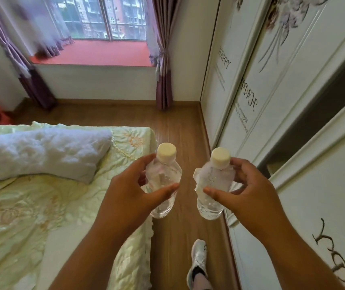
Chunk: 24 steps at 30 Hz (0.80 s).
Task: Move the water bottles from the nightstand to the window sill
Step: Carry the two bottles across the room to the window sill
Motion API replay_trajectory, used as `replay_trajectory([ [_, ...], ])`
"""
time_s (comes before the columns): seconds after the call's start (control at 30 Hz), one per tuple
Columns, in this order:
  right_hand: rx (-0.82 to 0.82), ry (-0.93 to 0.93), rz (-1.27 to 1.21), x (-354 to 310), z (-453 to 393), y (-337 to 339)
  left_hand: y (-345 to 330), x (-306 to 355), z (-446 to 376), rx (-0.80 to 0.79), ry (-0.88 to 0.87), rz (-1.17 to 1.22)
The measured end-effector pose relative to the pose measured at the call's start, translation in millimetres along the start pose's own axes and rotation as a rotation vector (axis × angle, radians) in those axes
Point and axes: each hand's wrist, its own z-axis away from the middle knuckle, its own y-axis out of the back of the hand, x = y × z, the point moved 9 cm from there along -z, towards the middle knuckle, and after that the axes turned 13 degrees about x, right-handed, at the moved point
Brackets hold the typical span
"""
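Clear plastic fills both my grips: my left hand [129, 185] wraps one water bottle [164, 181], my right hand [244, 185] the other bottle [213, 185]. The red window sill [96, 53] lies well ahead.

A bed [41, 206] with a white pillow [41, 151] lies left. A white wardrobe [293, 101] stands right. Purple curtains [163, 59] hang far.

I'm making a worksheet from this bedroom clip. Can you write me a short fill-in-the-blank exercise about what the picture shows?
1. The left hand and the right hand each hold one water ____.
2. Both bottles, the left bottle and the right bottle, have their caps ____.
3. The window sill ahead has a ____ top.
4. The bed lies on the person's ____ side.

Missing words: bottle; on; red; left
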Motion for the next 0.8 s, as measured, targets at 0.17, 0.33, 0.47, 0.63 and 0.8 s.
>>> replay_trajectory([
  [0.17,-0.026,0.039,-0.077,8.4,-82.1,-20.6,-19.8,3.6,-61.3,0.053,0.012,-0.046],
  [0.33,-0.066,0.078,-0.112,7.6,-173.8,-30.1,-48.5,22.4,-133.8,0.122,0.003,-0.038],
  [0.47,-0.11,0.127,-0.109,9.4,-234.8,-34.6,-74.4,32.5,-180.1,0.196,-0.004,-0.048],
  [0.63,-0.14,0.138,-0.093,20.4,-290.4,-37.3,-107.2,31.4,-217.5,0.2,0.003,-0.053],
  [0.8,-0.165,0.085,-0.083,40.0,-335.8,-43.7,-137.5,17.4,-262.5,0.14,0.018,-0.065],
])
